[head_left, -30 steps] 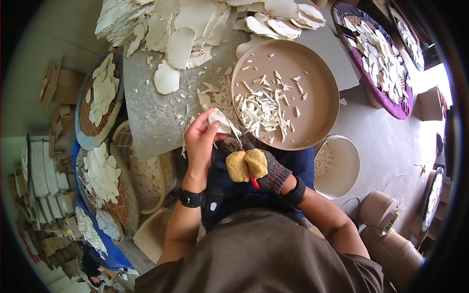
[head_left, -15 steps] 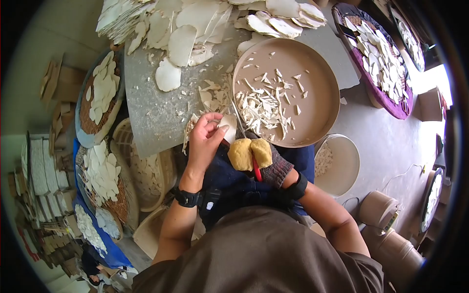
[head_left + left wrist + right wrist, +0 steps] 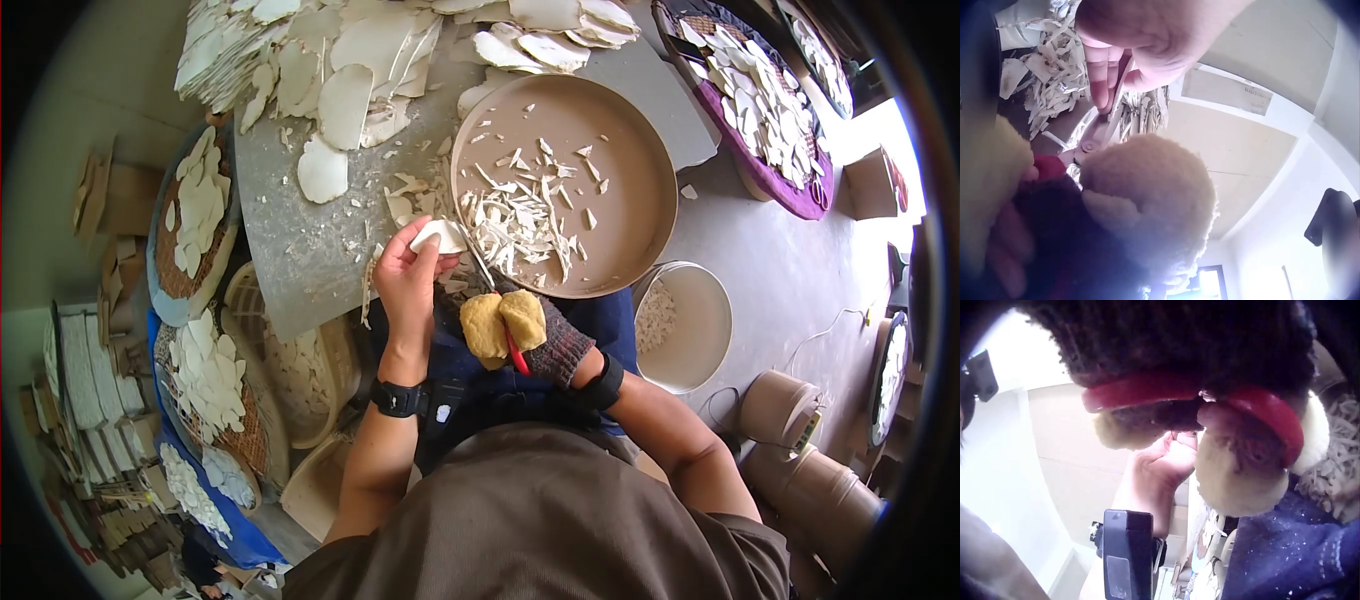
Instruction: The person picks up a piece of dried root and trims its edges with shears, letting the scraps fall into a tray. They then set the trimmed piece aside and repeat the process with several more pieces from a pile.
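My bare left hand (image 3: pixel 405 285) pinches a small flat white slice (image 3: pixel 438 238) between thumb and fingers, close to the near left rim of a round brown tray (image 3: pixel 625 225). My right hand (image 3: pixel 560 345), in a dark knitted glove, grips scissors (image 3: pixel 484 272) with red handles (image 3: pixel 1266 415). Thick yellow fleecy padding (image 3: pixel 485 325) covers the grip. The blades point up beside the slice's right edge. Around the scissors' pivot (image 3: pixel 1088 147), the left wrist view shows the padding and the left fingers close by. White slivers (image 3: pixel 515 225) lie heaped in the tray's left half.
Larger white slices (image 3: pixel 345 105) and stacks of them cover the far side of the grey metal table (image 3: pixel 275 240). A white bucket (image 3: pixel 705 330) with scraps stands right of my lap. Round trays of slices (image 3: pixel 205 205) stand to the left, another with purple cloth (image 3: pixel 735 160) at far right.
The slice has turned from upright to lying more sideways in my left hand. The scissors have tilted to the left with it. The whole head view has shifted slightly.
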`<move>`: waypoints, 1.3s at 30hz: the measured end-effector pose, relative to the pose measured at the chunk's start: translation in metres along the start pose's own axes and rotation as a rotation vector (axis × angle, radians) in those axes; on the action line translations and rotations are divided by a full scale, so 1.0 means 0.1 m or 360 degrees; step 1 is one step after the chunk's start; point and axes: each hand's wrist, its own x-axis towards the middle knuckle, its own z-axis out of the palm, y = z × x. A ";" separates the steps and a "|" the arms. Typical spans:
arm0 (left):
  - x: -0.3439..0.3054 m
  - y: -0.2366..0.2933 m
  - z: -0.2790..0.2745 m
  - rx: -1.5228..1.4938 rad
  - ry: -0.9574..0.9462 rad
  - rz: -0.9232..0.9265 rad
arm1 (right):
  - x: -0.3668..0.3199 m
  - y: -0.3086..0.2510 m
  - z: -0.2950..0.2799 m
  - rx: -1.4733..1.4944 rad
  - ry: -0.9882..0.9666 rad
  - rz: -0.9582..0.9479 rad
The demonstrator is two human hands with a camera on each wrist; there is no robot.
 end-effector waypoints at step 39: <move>0.79 0.32 -0.60 0.2010 0.0113 0.0122 | 0.02 -0.61 0.45 -0.0744 -0.0560 -0.0353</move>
